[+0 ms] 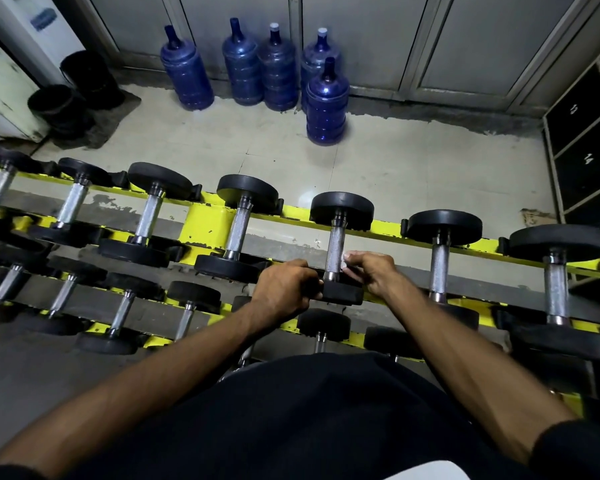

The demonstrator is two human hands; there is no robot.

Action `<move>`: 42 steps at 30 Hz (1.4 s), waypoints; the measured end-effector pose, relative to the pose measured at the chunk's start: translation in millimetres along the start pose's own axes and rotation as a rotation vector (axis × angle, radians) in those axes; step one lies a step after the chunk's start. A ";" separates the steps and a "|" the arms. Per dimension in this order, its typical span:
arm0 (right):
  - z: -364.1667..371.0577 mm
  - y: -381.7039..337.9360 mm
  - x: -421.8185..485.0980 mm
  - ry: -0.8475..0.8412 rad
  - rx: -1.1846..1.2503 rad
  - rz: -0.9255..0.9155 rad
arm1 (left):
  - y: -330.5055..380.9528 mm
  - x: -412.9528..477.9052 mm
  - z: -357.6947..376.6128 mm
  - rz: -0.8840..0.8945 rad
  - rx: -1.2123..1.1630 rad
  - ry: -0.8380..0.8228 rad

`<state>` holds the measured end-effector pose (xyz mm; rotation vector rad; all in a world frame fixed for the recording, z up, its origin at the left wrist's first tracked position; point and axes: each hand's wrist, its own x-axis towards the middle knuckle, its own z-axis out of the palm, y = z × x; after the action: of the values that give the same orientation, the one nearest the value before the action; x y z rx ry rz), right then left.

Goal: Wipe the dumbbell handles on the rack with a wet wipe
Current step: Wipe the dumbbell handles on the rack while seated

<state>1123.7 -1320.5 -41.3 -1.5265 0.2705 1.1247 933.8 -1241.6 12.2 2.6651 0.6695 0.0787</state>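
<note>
Head view looks down over a yellow rack [208, 226] that runs across the room, with black-ended dumbbells lying in two rows and their knurled steel grips pointing away from the person. Both bare forearms reach to one dumbbell [342, 209] in the upper row, the fifth from the left that I can see. The left hand [284, 289] sits at its near black end, fingers [310, 284] curled tight round the edge of that end. The right hand [374, 271] is on the other side of the bar, its fingertips [355, 259] pinched together on a small white wet wipe [346, 257]. The wipe is pressed against the right side of the handle [335, 240] low down, close to the near collar. Most of it is hidden in the hand; only a crumpled corner shows. Beyond the rack, on the pale tiled floor [413, 161], five blue water bottles [326, 102] stand by the wall panels, one set forward of the rest. Black buckets [77, 95] stand at the far left, and dark numbered lockers [586, 157] line the right edge.
</note>
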 end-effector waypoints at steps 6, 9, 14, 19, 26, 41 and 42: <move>-5.3 3.2 6.9 -0.010 -0.375 -0.309 | 1.6 -0.2 -2.7 0.006 0.014 0.000; 9.7 -1.8 11.5 0.124 -0.540 -0.674 | 1.2 -1.5 -1.4 0.006 0.007 0.008; 3.3 -10.9 -0.1 -0.270 -1.208 -1.017 | 0.1 -2.4 -0.3 0.000 0.005 0.002; 22.9 -27.0 0.9 -0.108 -1.384 -1.121 | 0.3 -2.9 0.8 0.013 0.010 0.023; 72.0 -33.3 -32.3 -0.259 -2.135 -0.932 | -0.3 -7.9 8.9 0.019 -0.004 0.081; 33.7 -12.8 -16.5 -0.060 -1.368 -0.971 | -3.2 -5.6 9.8 0.022 -0.010 0.070; 27.4 -6.5 -13.4 0.064 -1.149 -0.953 | -3.0 -6.1 9.0 0.024 -0.006 0.066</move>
<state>1107.9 -1300.2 -23.6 -2.2534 -1.1545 0.3859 928.3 -1245.2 3.0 2.6751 0.6563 0.1765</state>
